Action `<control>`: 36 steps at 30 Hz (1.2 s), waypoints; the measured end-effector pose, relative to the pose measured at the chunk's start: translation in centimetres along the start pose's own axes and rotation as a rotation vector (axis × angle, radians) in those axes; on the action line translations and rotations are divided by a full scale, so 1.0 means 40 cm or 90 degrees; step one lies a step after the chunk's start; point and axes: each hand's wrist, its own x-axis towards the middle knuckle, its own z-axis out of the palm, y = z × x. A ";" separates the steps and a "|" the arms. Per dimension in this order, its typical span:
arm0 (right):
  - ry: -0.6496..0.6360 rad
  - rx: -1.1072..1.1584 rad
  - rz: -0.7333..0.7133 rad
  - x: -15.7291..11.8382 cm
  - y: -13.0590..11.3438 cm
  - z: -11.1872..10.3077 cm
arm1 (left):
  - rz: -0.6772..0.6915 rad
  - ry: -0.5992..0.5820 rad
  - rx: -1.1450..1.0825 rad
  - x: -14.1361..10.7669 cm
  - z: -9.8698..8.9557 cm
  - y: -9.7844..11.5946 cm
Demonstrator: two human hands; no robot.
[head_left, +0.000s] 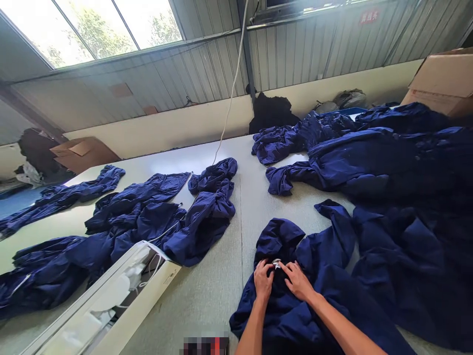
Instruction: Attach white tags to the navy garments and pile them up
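Observation:
A dark navy garment [288, 320] lies crumpled on the table in front of me, its upper part bunched around a small white label [276, 264]. My left hand [263, 280] is on the left of the label, fingers curled and pressing into the cloth beside it. From the other side my right hand [296, 281] grips the fabric, with its fingertips at the label's right edge. Both hands are closed on the garment, close together. Folds hide part of the fingertips and the lower side of the cloth.
Piles of navy garments [388, 167] spread along the right; more navy garments [148, 217] lie at the left. An open long white box [148, 291] with white items stands at front left. A white cord [232, 88] hangs over the table [207, 291]. Cardboard boxes [439, 81] stand behind.

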 end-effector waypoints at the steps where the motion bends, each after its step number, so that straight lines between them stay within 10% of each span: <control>1: -0.001 -0.001 -0.003 -0.015 0.001 0.003 | 0.000 0.005 -0.002 -0.008 0.000 0.003; 17: -0.017 -0.004 0.005 -0.096 -0.003 0.005 | -0.127 -0.057 -0.032 -0.042 0.001 0.024; 36: -0.077 0.065 0.019 -0.104 0.019 0.009 | -0.083 -0.138 -0.147 -0.056 -0.021 -0.016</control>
